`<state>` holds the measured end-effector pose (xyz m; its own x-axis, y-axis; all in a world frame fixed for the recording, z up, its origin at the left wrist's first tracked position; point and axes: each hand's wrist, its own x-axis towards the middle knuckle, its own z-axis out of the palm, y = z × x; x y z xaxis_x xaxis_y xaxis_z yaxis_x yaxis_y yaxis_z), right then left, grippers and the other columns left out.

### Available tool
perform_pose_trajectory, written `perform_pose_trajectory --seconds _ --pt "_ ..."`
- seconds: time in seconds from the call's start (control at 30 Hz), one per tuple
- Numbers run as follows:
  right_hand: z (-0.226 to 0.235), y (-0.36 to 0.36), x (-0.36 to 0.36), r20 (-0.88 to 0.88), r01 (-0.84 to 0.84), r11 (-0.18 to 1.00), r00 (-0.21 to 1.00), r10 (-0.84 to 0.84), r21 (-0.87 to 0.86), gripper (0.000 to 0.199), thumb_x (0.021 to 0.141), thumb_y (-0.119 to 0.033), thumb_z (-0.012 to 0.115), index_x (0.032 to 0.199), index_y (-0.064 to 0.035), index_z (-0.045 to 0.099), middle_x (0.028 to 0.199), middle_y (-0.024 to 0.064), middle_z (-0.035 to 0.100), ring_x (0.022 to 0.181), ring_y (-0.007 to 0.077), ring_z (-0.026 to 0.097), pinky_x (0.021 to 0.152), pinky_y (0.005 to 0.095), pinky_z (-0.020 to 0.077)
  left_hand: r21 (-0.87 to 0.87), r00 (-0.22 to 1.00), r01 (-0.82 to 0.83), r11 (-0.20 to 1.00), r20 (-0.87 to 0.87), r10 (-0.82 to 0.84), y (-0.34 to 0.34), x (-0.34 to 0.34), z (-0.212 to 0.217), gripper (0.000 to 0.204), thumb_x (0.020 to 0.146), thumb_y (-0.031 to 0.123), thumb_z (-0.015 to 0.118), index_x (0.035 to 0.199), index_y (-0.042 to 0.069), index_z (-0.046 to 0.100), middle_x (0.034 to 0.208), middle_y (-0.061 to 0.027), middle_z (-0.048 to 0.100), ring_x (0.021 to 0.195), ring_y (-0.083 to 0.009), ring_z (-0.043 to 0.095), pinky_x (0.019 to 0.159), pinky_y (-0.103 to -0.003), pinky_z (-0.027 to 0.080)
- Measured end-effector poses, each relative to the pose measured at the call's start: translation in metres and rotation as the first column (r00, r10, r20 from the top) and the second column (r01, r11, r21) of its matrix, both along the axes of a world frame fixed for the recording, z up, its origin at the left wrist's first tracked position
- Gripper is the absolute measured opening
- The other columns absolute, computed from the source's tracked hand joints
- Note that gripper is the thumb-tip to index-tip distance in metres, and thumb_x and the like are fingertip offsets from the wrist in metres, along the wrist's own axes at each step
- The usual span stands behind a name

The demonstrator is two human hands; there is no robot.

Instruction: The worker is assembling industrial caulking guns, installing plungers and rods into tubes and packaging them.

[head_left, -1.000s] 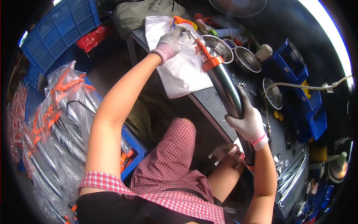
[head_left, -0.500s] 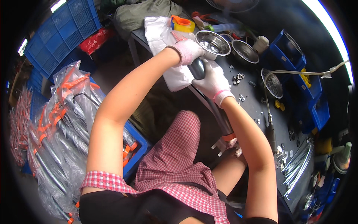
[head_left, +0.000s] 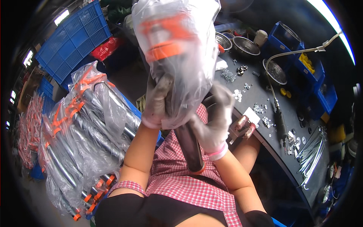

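Tube (head_left: 189,145) held upright in front of my chest, close to the camera. Dark metal body, orange ring at the bottom end just above my lap, orange fittings at the top. Clear bag (head_left: 177,49) pulled over the top half; plastic blurred and creased, orange parts showing through it.

Left hand (head_left: 158,100), grey glove, fingers closed round the tube and the bag's gathered mouth. Right hand (head_left: 213,121), white glove with pink cuff, just right of the left and slightly lower, closed on the bag's lower edge against the tube.

Left of my left hand, well apart: a heap of bagged tubes (head_left: 81,132), each in clear plastic, grey bodies, orange ends, lying side by side. Beyond that heap, a blue crate (head_left: 73,43), open lattice wall, with a red bag (head_left: 106,47) beside it.

Right of my right hand: dark table (head_left: 287,151). On it, small piles of silver screws (head_left: 237,94), a white square slip (head_left: 251,115) near the edge, a bundle of thin rods (head_left: 312,149). Steel bowls (head_left: 245,44) farther off, beyond the bag. Blue bins (head_left: 308,62) at the table's far side, one holding yellow pieces. No label readable on any package.
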<state>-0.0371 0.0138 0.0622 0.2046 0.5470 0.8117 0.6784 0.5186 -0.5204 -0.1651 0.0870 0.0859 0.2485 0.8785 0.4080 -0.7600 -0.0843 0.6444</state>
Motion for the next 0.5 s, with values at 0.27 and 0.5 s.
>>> perform_pose_trajectory --seconds 0.27,0.5 --pt "0.021 0.021 0.028 -0.605 -0.24 0.964 0.752 0.26 0.117 0.02 0.088 -0.007 0.066 0.106 -0.0002 0.061 0.093 0.0023 0.064 0.079 0.0062 0.056 0.069 0.0215 0.0473 -0.113 0.821 0.546 0.83 0.269 -0.504 -0.043 -0.038 -0.055 0.065 0.087 0.036 0.066 0.137 0.004 0.04 0.13 -0.0126 0.053 0.114 -0.0261 0.057 0.099 -0.039 0.048" --pt "0.039 -0.014 0.032 0.077 0.106 0.921 0.986 -0.145 0.375 0.047 0.068 -0.009 0.075 0.111 -0.0062 0.057 0.122 0.0164 0.054 0.106 0.032 0.055 0.087 0.0393 0.0474 -0.074 0.848 0.502 0.862 0.241 -0.473 -0.055 -0.037 -0.046 0.069 0.09 0.043 0.059 0.141 0.002 0.036 0.137 -0.015 0.048 0.123 -0.0271 0.05 0.107 -0.041 0.04"
